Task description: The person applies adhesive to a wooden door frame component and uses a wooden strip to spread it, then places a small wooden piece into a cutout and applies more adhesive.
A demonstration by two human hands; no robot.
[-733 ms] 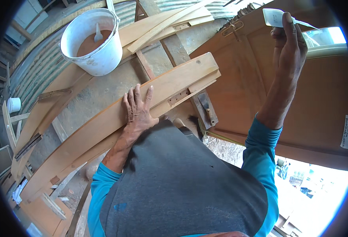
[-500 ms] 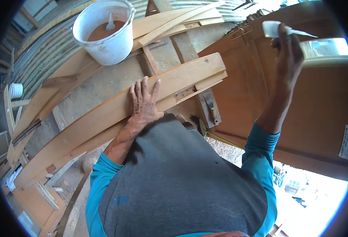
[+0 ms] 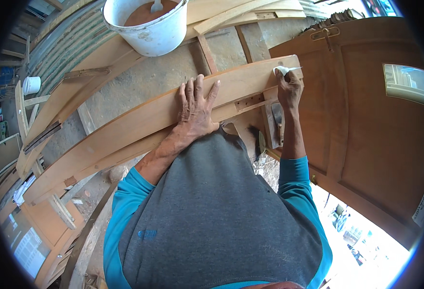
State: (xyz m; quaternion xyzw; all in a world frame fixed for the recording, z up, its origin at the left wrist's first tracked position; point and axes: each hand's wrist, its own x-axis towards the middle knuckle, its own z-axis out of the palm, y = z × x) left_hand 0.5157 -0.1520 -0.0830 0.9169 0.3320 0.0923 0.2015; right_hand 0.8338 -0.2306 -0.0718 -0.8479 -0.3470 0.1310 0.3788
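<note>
my left hand (image 3: 197,108) lies palm down on the long curved board (image 3: 130,115), near its middle, with the fingers straight and a little spread, the thumb stretched out sideways by the board's near edge. they grip nothing; they just rest flat on the wood. my right hand (image 3: 290,91) is at the right end of the board, its fingers narrow and pinched around a small white tool (image 3: 282,70) whose thin pointed tip sticks out to the right. the tool is over the board's end, but i cannot tell whether it touches the wood. the board itself runs in front of me, sweeping from low on my left up to my right hand.

beyond the board's far edge stands a white bucket (image 3: 156,41) with brown paste (image 3: 142,16) in it and a pale spoon (image 3: 156,6) dipped in the paste. a light wooden strip (image 3: 236,15) lies past the board too, to the right of the bucket. further off, left of the board, is a smaller white pail (image 3: 32,85). to the right of the board is a big brown door (image 3: 361,120) with a metal handle (image 3: 325,33) and a window (image 3: 407,83).
</note>
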